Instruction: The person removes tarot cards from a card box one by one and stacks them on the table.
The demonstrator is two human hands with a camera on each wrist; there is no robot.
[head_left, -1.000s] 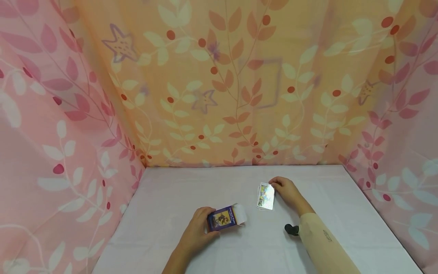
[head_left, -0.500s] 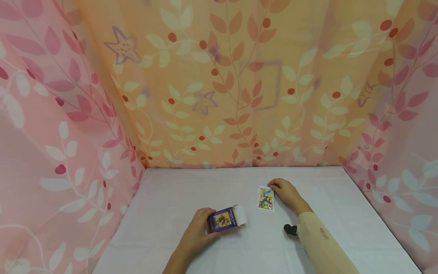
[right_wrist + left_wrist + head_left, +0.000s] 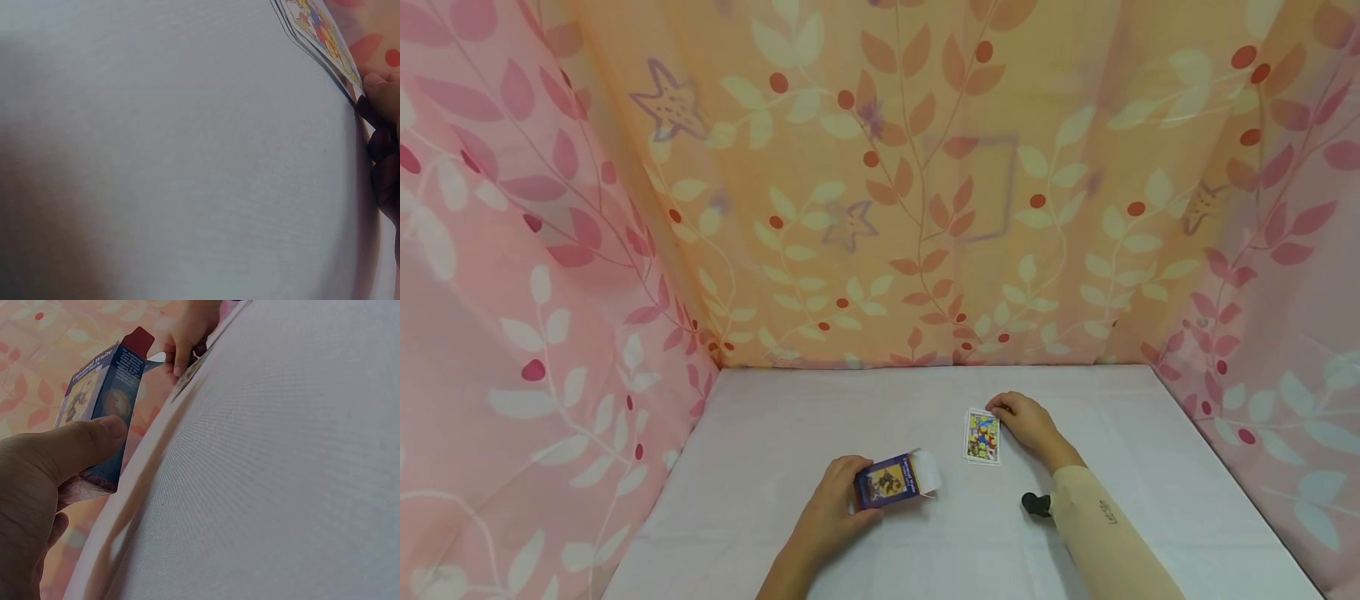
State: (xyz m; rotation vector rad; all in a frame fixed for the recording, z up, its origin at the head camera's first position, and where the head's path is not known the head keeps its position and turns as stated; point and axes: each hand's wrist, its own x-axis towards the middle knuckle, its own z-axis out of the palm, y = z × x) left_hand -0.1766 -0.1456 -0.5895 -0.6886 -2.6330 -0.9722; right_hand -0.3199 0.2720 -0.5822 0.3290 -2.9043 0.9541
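Note:
In the head view my left hand (image 3: pixel 838 500) grips a purple-blue card box (image 3: pixel 886 483) by its closed end, thumb on one side and fingers on the other. The box's white end flap (image 3: pixel 927 472) stands open toward the right. To the right of it a small, slightly fanned stack of picture cards (image 3: pixel 982 437) lies on the table, a colourful one on top. My right hand (image 3: pixel 1028 425) pinches the far right corner of that stack. In the right wrist view the thumb (image 3: pixel 381 94) is at the corner of the cards (image 3: pixel 322 37), the fingers curled below.
A white cloth covers the table (image 3: pixel 760 433). Pink and orange leaf-patterned curtains (image 3: pixel 917 183) close off the back and both sides. A black piece (image 3: pixel 1037 503) sticks out beside the right sleeve (image 3: pixel 1112 533).
Glare has left the top card, so its picture shows clearly. The whole view has shifted slightly downward. Both hands keep their places on the box and the cards.

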